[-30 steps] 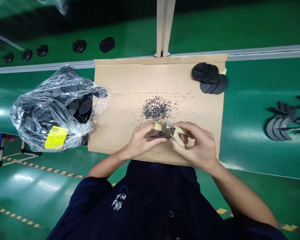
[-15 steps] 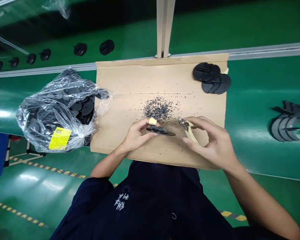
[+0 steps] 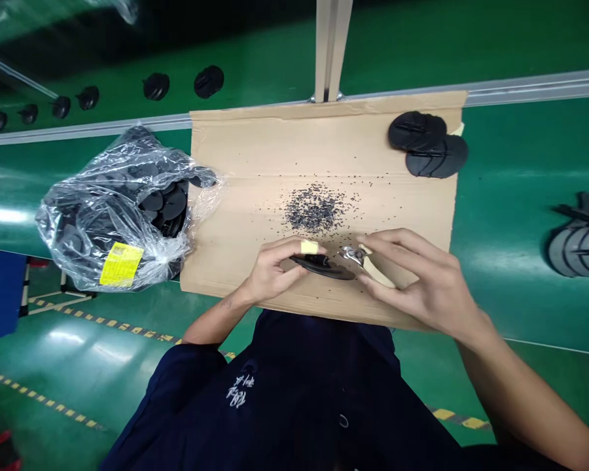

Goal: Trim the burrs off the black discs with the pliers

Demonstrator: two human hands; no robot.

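Observation:
My left hand (image 3: 278, 267), with yellow tape round a finger, is closed on the edge of a thin black plastic disc (image 3: 330, 269) that carries a raised part on top. In my right hand (image 3: 417, 275) is a pair of cutting pliers (image 3: 377, 271) with pale yellow handles. Their metal jaws are close to the disc's right part; whether they touch it I cannot tell. Beyond both hands, a scatter of tiny black bits (image 3: 314, 209) lies on the cardboard sheet (image 3: 245, 144).
To the left sits a clear plastic bag (image 3: 112, 216) of black discs with a yellow label (image 3: 122, 264). Stacked black discs (image 3: 436, 156) lie at the cardboard's far right corner. More curved black parts (image 3: 576, 248) are farther right. Beyond the metal rail stand several single discs (image 3: 209, 82).
The pliers' jaws have moved left and slightly down, closer to the disc. The disc is tilted a little differently in my left hand. The whole view has shifted slightly.

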